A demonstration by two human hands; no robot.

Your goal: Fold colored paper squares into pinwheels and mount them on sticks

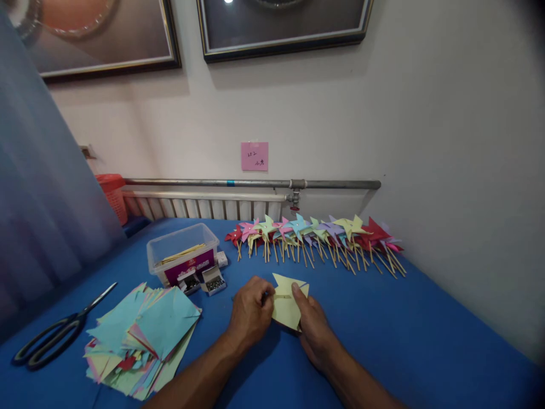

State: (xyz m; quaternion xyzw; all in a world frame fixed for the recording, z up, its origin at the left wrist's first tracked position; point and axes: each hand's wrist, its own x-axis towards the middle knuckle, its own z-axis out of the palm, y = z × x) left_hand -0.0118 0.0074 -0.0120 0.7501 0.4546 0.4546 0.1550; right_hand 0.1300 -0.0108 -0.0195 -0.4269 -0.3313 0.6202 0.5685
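Observation:
A pale yellow paper square [286, 307], partly folded into a pinwheel shape, lies on the blue table [426, 329] between both hands. My left hand [250, 313] pinches its left side, fingers curled at the centre. On the paper's right side, my right hand [313, 324] presses a finger onto the centre. A row of finished paper pinwheels [317, 236] on wooden sticks lies farther back, near the wall.
A stack of coloured paper squares [142, 338] lies at the left front, with black-handled scissors [55, 335] beyond it. A clear plastic box [183, 253] holding sticks stands behind, and two small open boxes of pins [212, 281] beside it. A radiator and pipe run along the wall.

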